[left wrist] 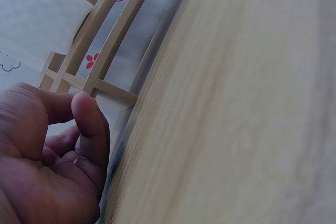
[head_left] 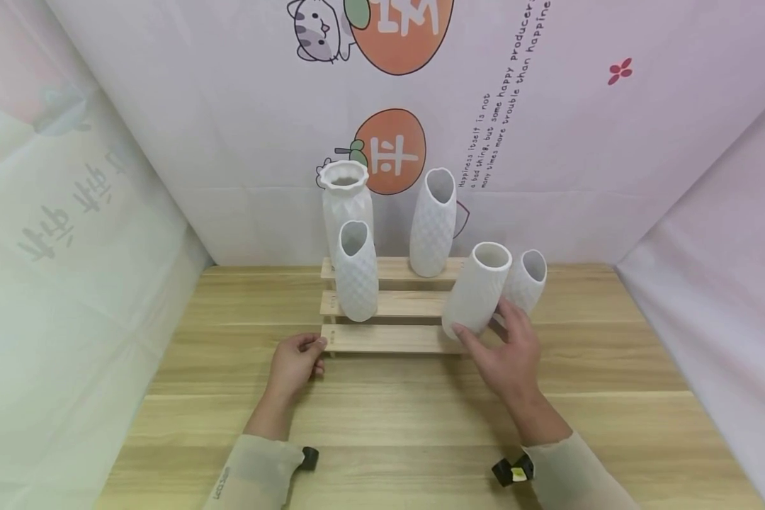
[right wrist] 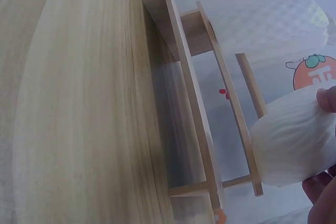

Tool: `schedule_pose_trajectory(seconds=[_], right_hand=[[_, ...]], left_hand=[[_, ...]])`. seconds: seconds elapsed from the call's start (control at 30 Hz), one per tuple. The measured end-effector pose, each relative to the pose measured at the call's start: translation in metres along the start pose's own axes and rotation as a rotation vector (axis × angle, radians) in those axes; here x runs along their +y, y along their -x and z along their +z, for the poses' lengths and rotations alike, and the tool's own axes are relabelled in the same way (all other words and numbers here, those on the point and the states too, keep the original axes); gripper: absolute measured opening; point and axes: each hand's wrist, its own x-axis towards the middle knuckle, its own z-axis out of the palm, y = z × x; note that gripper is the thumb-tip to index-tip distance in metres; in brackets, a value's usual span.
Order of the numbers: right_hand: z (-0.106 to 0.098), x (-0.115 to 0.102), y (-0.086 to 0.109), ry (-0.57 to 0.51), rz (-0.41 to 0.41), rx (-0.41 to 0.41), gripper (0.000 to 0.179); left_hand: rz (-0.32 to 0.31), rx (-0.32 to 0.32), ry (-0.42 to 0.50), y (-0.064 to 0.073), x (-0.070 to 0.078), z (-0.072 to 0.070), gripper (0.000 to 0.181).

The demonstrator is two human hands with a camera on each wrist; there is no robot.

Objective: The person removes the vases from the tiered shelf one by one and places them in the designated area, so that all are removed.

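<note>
My right hand grips a white ribbed vase near its base, thumb on the near side. The vase leans slightly at the right end of a three-step wooden rack; in the right wrist view the bottom of that vase overlaps the middle board. With thumb and forefinger, my left hand pinches the left end of the rack's lowest board, as the left wrist view also shows. A white dimpled vase stands on the middle step at left.
On the top step are a white frilled-rim vase and a tall white dimpled vase. Another white vase stands right of the rack, partly behind the held vase. The wooden table meets printed cloth walls at back and sides.
</note>
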Motion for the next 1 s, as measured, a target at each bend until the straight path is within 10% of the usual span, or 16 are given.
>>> schedule_pose_trajectory(seconds=[1.0], right_hand=[[-0.027, 0.014, 0.017, 0.103, 0.046, 0.055, 0.070]], left_hand=[[-0.017, 0.007, -0.023, 0.001, 0.004, 0.001, 0.036]])
